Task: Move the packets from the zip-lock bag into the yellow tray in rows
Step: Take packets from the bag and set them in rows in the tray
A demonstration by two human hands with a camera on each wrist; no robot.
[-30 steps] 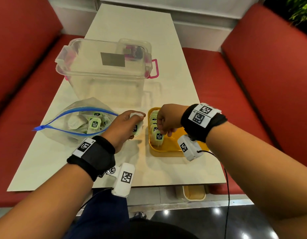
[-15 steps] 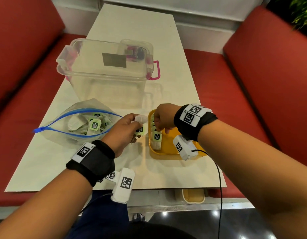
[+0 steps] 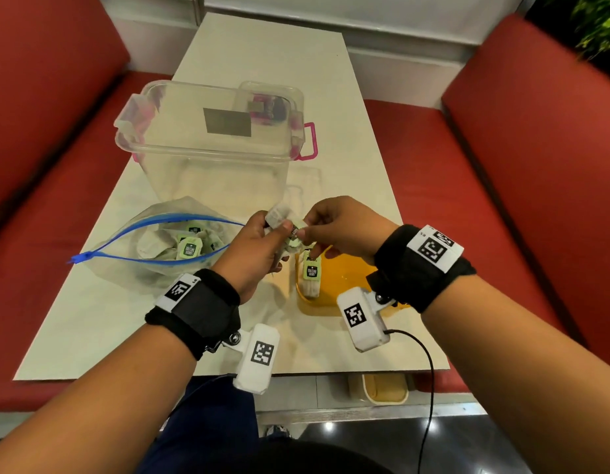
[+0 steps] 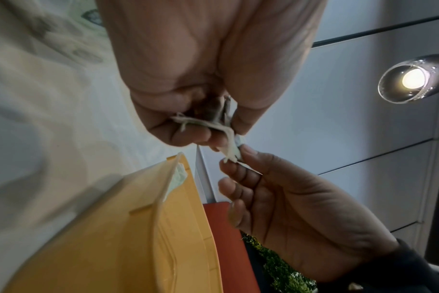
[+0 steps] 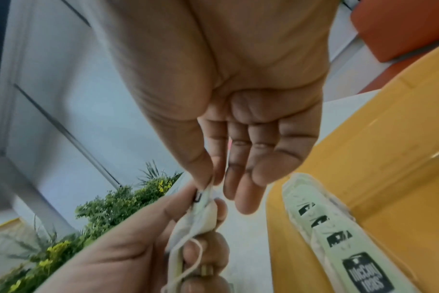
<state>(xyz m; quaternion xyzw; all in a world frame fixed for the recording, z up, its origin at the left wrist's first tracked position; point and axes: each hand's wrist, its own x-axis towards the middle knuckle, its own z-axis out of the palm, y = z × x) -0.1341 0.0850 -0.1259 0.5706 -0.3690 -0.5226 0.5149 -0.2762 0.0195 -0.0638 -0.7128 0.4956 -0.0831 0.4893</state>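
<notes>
Small white tea packets with green tags fill the open zip-lock bag at the left. My left hand grips a small bunch of packets above the table, just left of the yellow tray. My right hand meets it, its thumb and forefinger pinching the tag end of one packet from that bunch. The other right fingers hang loose. A row of packets lies along the tray's left side, also seen in the right wrist view.
A large clear lidded container with pink latches stands behind the bag and tray. Red bench seats flank the beige table. The tray sits near the table's front right edge.
My right hand left the row in the tray and rose to the left hand, where it now pinches a packet. My left hand moved up and right with its bunch.
</notes>
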